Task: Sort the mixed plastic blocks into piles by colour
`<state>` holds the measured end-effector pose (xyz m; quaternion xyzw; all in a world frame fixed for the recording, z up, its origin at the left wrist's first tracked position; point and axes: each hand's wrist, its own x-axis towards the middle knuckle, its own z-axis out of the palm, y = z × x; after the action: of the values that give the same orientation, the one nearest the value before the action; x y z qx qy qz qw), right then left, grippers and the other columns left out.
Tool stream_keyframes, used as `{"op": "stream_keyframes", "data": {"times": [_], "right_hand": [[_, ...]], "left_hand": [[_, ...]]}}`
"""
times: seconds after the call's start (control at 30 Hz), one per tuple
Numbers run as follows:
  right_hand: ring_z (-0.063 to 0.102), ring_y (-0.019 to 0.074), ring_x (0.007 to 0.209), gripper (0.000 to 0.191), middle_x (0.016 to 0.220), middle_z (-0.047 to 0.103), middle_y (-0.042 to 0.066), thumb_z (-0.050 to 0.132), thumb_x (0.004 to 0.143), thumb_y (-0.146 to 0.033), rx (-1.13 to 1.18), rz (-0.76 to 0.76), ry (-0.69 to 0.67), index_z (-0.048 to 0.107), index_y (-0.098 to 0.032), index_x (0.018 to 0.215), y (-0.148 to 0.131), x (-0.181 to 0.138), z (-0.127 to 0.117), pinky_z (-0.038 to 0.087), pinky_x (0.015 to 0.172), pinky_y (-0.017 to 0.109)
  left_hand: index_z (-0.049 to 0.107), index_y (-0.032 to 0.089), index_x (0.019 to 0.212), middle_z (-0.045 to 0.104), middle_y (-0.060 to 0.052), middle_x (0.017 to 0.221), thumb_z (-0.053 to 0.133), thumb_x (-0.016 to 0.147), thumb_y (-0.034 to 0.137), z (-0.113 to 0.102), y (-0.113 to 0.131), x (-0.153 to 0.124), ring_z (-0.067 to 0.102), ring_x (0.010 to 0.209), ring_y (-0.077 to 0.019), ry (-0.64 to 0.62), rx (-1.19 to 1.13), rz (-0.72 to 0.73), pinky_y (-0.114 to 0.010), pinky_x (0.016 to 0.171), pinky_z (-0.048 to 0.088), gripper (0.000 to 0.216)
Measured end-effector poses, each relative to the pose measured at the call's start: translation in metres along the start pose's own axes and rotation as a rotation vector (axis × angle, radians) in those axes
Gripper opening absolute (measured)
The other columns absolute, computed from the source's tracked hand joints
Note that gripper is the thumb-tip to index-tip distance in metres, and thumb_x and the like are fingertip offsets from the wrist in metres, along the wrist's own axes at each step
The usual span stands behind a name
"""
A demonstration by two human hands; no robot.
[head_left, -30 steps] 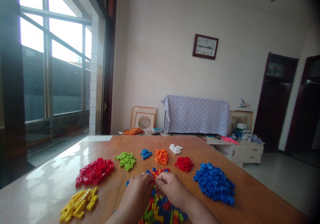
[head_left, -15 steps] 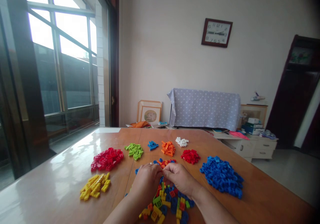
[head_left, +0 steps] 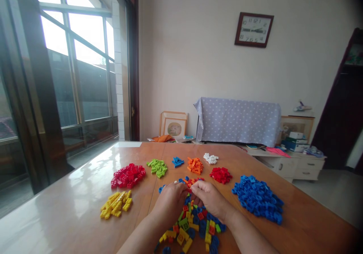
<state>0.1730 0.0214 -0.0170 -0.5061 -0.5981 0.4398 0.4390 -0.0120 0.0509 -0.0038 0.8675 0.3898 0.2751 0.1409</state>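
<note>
My left hand and my right hand meet at the fingertips above a mixed pile of toy building bricks. The fingers of both are closed in a pinch. A bit of a small red brick shows between the fingertips; its shape is mostly hidden. Under and in front of the hands lie yellow, green, red, orange and blue pieces. Just beyond the fingers, more orange and blue pieces belong to the same pile.
Sorted heaps ring the hands: yellow bricks, crimson bricks, green bricks, blue bricks, orange bricks, white pieces, red bricks and a large blue heap. All rest on the glossy wooden table.
The view has turned slightly left, so everything sits a little further right. Both hands stay together over the pile, and a red bit now shows between the fingertips.
</note>
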Motion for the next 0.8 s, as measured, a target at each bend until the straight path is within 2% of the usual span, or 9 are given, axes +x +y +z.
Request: {"op": "stream_keyframes", "data": {"times": [0.1, 0.2, 0.37, 0.53, 0.7, 0.8], "right_hand": [[0.058, 0.0155, 0.076, 0.029, 0.081, 0.067, 0.002, 0.063, 0.085, -0.044, -0.09, -0.114, 0.029, 0.067, -0.017, 0.095, -0.001, 0.0, 0.001, 0.045, 0.068, 0.026], [0.058, 0.0166, 0.079, 0.03, 0.084, 0.068, 0.003, 0.062, 0.086, -0.044, -0.137, -0.17, 0.032, 0.069, -0.017, 0.096, 0.0, 0.0, 0.003, 0.045, 0.071, 0.026], [0.053, 0.0137, 0.068, 0.031, 0.075, 0.064, 0.001, 0.058, 0.089, -0.045, -0.163, -0.159, 0.021, 0.069, -0.016, 0.093, 0.002, 0.002, 0.003, 0.041, 0.062, 0.024], [0.054, 0.0142, 0.068, 0.029, 0.074, 0.064, 0.001, 0.058, 0.088, -0.043, -0.204, -0.17, 0.043, 0.069, -0.016, 0.089, 0.002, 0.002, 0.002, 0.041, 0.061, 0.024], [0.056, 0.0144, 0.069, 0.028, 0.076, 0.068, 0.001, 0.058, 0.087, -0.04, -0.226, -0.147, 0.012, 0.073, -0.016, 0.092, 0.001, -0.001, -0.003, 0.042, 0.063, 0.024], [0.057, 0.0141, 0.067, 0.026, 0.074, 0.069, 0.001, 0.061, 0.084, -0.038, -0.227, -0.11, 0.039, 0.073, -0.016, 0.089, 0.01, 0.005, -0.016, 0.042, 0.061, 0.024]], "left_hand": [[0.066, 0.021, 0.085, 0.068, -0.005, 0.086, 0.043, 0.097, 0.03, 0.002, -0.001, 0.0, 0.062, 0.083, -0.0173, 0.003, 0.034, -0.023, -0.023, 0.071, 0.039, 0.027], [0.066, 0.021, 0.086, 0.069, -0.006, 0.086, 0.043, 0.098, 0.032, 0.003, -0.001, 0.0, 0.063, 0.084, -0.018, -0.015, 0.052, -0.036, -0.023, 0.072, 0.039, 0.028], [0.065, 0.021, 0.084, 0.069, -0.006, 0.085, 0.045, 0.096, 0.028, 0.004, -0.002, 0.001, 0.062, 0.083, -0.0179, -0.015, 0.083, -0.021, -0.024, 0.071, 0.038, 0.025], [0.065, 0.021, 0.082, 0.069, -0.005, 0.087, 0.047, 0.093, 0.026, 0.004, 0.001, 0.001, 0.062, 0.084, -0.0183, -0.016, 0.136, -0.028, -0.025, 0.069, 0.035, 0.022], [0.068, 0.022, 0.09, 0.071, -0.006, 0.092, 0.047, 0.094, 0.03, 0.004, 0.002, 0.001, 0.063, 0.091, -0.0203, -0.062, 0.125, -0.056, -0.026, 0.075, 0.039, 0.023], [0.069, 0.024, 0.101, 0.071, -0.006, 0.097, 0.049, 0.093, 0.031, 0.002, 0.0, 0.001, 0.064, 0.093, -0.0206, -0.051, 0.103, -0.063, -0.026, 0.076, 0.04, 0.023]]}}
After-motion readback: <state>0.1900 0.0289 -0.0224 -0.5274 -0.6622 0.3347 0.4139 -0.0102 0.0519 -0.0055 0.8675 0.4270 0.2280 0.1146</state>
